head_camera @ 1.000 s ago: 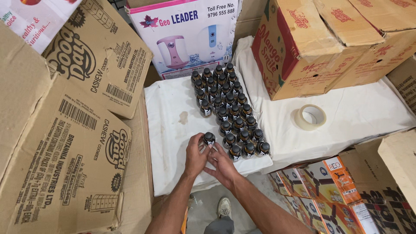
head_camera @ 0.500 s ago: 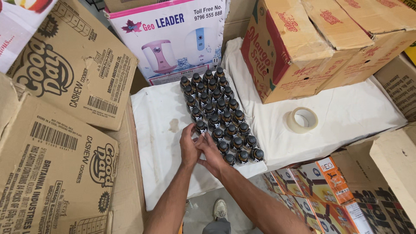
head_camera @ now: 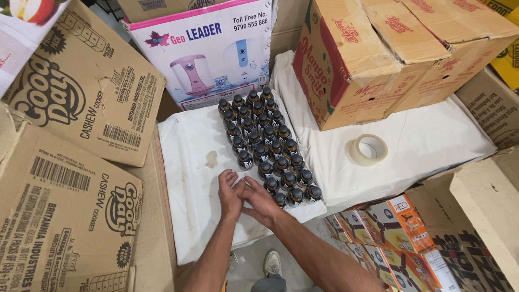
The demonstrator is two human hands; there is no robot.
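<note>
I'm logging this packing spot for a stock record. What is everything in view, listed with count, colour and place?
small bottles: about thirty, dark with black caps, in rows on the white cloth
white cloth: one, white with a small stain, spread over the work surface
tape roll: one, pale, on the cloth at right
brown cartons: several, stacked at upper right and at left
appliance box: one, white and pink, behind the bottles
printed packs: several, orange and multicoloured, lower right
shoe: one, pale, on the floor below
left hand: flat on the cloth beside the nearest bottles
right hand: against the left hand, by the front row
</note>
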